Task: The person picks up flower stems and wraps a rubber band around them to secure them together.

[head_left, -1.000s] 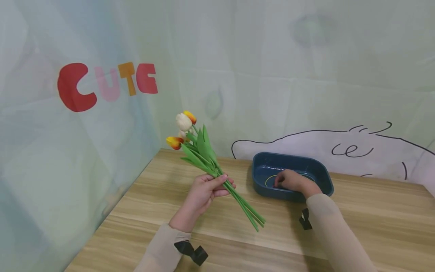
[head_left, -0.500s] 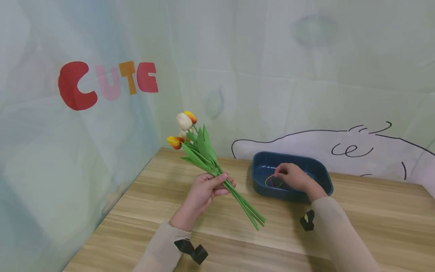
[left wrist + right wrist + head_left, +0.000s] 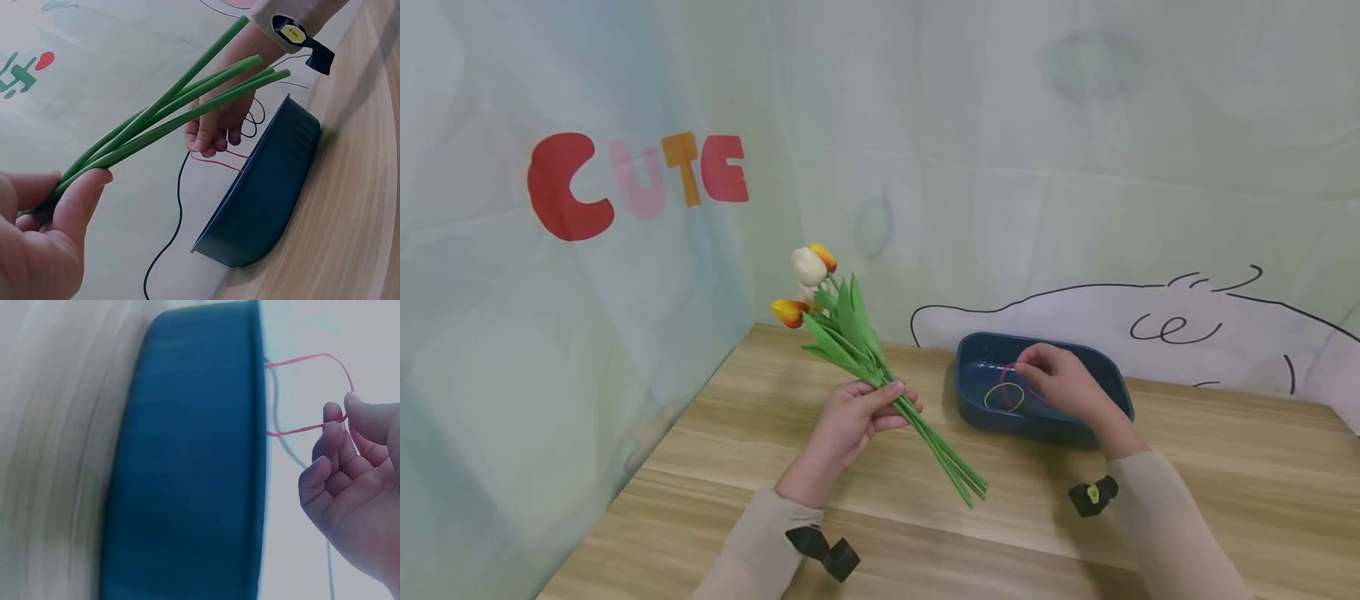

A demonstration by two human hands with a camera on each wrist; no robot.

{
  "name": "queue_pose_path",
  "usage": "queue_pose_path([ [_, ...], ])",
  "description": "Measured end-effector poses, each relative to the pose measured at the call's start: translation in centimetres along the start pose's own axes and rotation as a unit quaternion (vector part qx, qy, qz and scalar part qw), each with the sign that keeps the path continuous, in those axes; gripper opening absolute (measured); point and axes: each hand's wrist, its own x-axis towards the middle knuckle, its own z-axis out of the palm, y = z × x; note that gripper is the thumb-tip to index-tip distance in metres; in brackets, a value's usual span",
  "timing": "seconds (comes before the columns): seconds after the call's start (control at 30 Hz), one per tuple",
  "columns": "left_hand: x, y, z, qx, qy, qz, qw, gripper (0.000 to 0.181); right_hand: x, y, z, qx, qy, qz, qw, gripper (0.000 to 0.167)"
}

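Note:
My left hand (image 3: 853,421) grips the green stems (image 3: 928,437) of a tulip bunch, whose white and orange-yellow blooms (image 3: 808,267) point up to the left. In the left wrist view the thumb and fingers pinch the stems (image 3: 144,125). Over the blue tray (image 3: 1018,427), my right hand (image 3: 1063,383) pinches a red-pink elastic loop between thumb and forefinger. The loop (image 3: 312,357) hangs partly below the tray's rim in the right wrist view. A yellow loop (image 3: 987,398) lies in the tray, left of the right hand.
The wooden table (image 3: 895,533) carries the tray near its back edge. Behind it hangs a pale backdrop (image 3: 1000,225) with a line drawing; the left side shows coloured letters (image 3: 571,187). Black wrist mounts (image 3: 823,552) sit at both sleeves.
The right hand has risen from the tray's floor and shifted slightly right, lifting the red-pink loop. The yellow loop shows more fully. The left hand and flowers have barely moved.

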Motion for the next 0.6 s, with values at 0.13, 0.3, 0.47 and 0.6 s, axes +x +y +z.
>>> queue_pose_path([
  [0.13, -0.1, 0.0, 0.2, -0.005, 0.003, -0.006, 1.0000, 0.015, -1.0, -0.8, -0.5, 0.020, 0.013, -0.024, 0.9994, 0.017],
  [0.3, -0.1, 0.2, 0.2, -0.010, 0.008, -0.011, 0.9999, 0.015, -2.1, -1.9, -0.7, 0.037, 0.018, -0.054, 0.9977, 0.016],
  [0.47, -0.1, 0.3, 0.1, -0.018, 0.003, -0.009, 0.9998, 0.018, -3.3, -3.2, -0.8, 0.057, 0.016, -0.079, 0.9951, 0.015],
  [0.6, -0.2, 0.5, 0.3, -0.026, 0.003, -0.009, 0.9996, 0.021, -4.5, -4.4, -0.8, 0.067, 0.016, -0.105, 0.9921, 0.011],
])
